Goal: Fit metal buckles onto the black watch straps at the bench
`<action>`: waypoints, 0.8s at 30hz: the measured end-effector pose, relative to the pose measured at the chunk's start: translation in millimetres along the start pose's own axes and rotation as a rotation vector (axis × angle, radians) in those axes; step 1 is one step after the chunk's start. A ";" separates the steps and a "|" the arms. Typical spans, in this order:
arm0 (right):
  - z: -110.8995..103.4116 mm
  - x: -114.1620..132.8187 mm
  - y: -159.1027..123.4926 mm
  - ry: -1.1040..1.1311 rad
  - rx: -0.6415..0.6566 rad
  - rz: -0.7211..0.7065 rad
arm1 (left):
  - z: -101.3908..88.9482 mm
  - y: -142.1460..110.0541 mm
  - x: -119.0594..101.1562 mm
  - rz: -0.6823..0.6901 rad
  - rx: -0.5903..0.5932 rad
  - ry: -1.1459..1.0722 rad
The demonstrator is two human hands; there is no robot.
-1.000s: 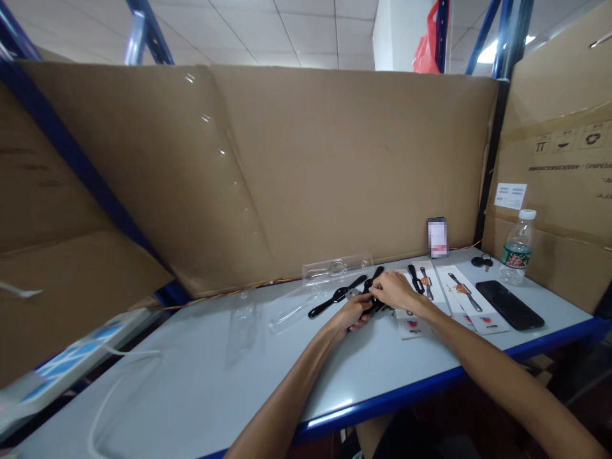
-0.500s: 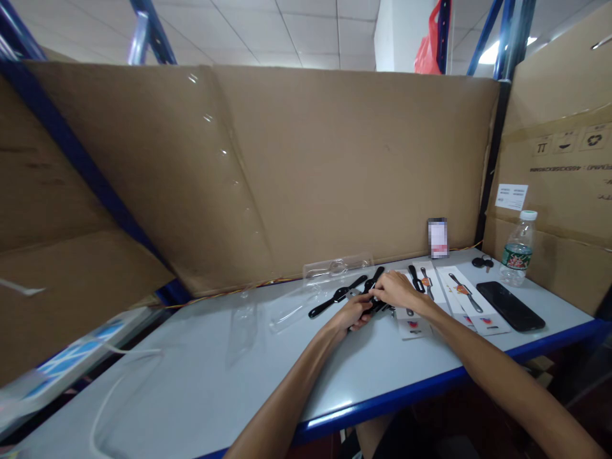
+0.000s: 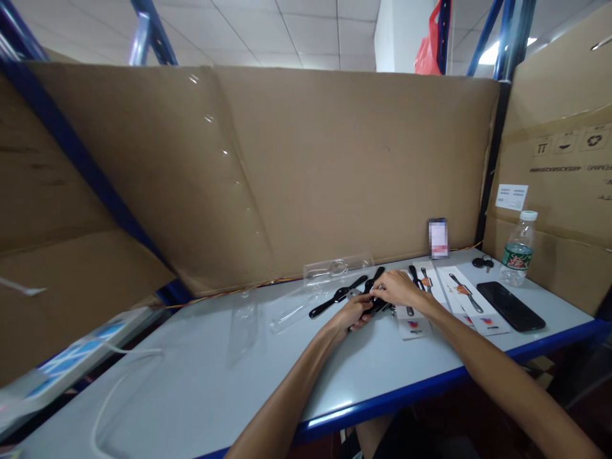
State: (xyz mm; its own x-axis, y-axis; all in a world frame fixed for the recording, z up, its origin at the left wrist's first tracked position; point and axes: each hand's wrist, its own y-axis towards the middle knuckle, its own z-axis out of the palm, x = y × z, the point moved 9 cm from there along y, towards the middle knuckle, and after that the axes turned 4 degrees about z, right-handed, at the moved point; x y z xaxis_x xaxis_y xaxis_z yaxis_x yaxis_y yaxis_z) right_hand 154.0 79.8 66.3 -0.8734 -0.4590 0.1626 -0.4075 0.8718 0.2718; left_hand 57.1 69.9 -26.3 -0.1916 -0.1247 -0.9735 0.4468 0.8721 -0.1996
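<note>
Reaching in from the bottom of the view, the left forearm slants up and to the right, while the right forearm runs up and leftward from the lower right corner, crossing the blue front edge [image 3: 392, 396] of the surface [image 3: 201, 382]. Both hands meet right of centre, just beside each other, over a black tool [image 3: 377, 307] low at the surface. The left hand [image 3: 354, 312] is closed around its near side, knuckles up and fingers curled beneath. The right hand [image 3: 394, 288] arches above from the other side, wrist bent and back of the hand upward, its thumb and fingertips drawn together against the tool; whether they pinch a small part or only press on it, I cannot tell. Much of the tool is hidden by the fingers. Left of the hands lies a second black tool [image 3: 340, 294], diagonal, with clear plastic packaging [image 3: 320, 274] behind it. Near the right wrist lie printed cards [image 3: 492, 326], and beyond them a dark phone [image 3: 510, 306] lies flat
</note>
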 end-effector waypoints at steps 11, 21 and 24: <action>10.0 4.7 -1.8 -0.035 0.053 0.015 | 1.6 -1.4 -2.1 0.004 0.000 0.025; 3.1 6.5 -3.1 -0.001 0.016 0.012 | -1.1 0.6 1.6 0.002 -0.007 0.000; 0.4 6.7 -5.4 -0.080 0.007 0.023 | -0.4 0.1 1.7 0.001 0.008 -0.013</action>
State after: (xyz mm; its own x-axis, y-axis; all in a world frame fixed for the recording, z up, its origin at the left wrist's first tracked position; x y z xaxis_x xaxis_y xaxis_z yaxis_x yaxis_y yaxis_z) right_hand 150.2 72.0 65.5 -0.9008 -0.4242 0.0928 -0.3888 0.8831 0.2626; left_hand 56.5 69.9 -28.0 -0.1797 -0.1299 -0.9751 0.4536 0.8686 -0.1993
